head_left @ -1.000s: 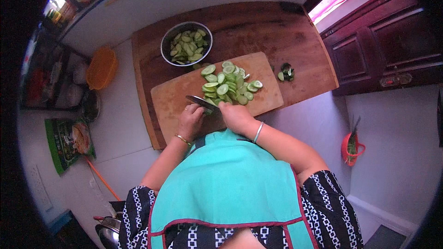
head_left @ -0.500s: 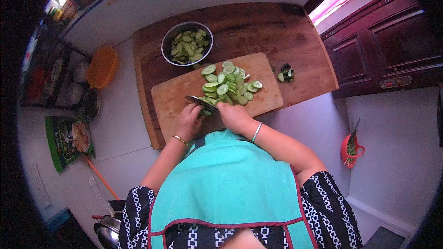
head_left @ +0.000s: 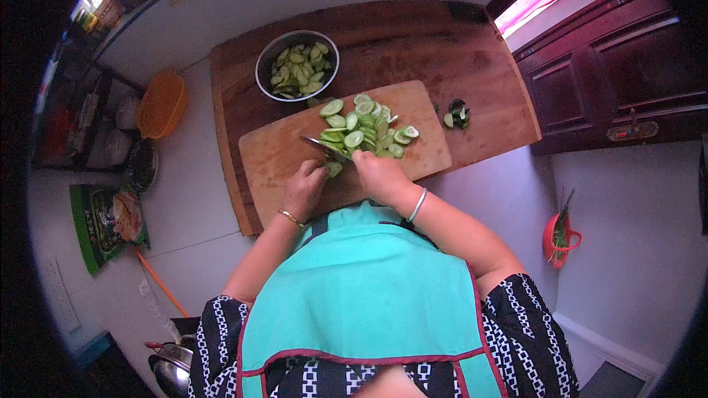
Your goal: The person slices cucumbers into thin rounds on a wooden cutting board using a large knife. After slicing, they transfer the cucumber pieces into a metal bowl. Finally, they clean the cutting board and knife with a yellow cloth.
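Note:
My right hand [head_left: 382, 178] is closed around the handle of a knife [head_left: 327, 149], whose blade points to the upper left over the cutting board [head_left: 273, 162]. My left hand [head_left: 304, 189] has curled fingers against a small cucumber piece [head_left: 334, 169], just on the near side of the blade; the fingertips are partly hidden. Beyond the knife lies a loose heap of cucumber slices [head_left: 355, 138] across the board. More cucumber slices fill much of a round metal bowl [head_left: 259, 74], which stands on the wooden table behind the board.
Dark green cucumber scraps [head_left: 457, 115] lie on the wooden table [head_left: 413, 37] right of the board. An orange basket [head_left: 163, 105] and a green bag [head_left: 107, 225] are at the left. A red basket [head_left: 558, 241] holding green stalks hangs at the right, below a dark door [head_left: 605, 66].
My right hand and the knife have moved slightly away from me and to the right. A gap has appeared between the blade and my left fingers, showing more of the cucumber piece.

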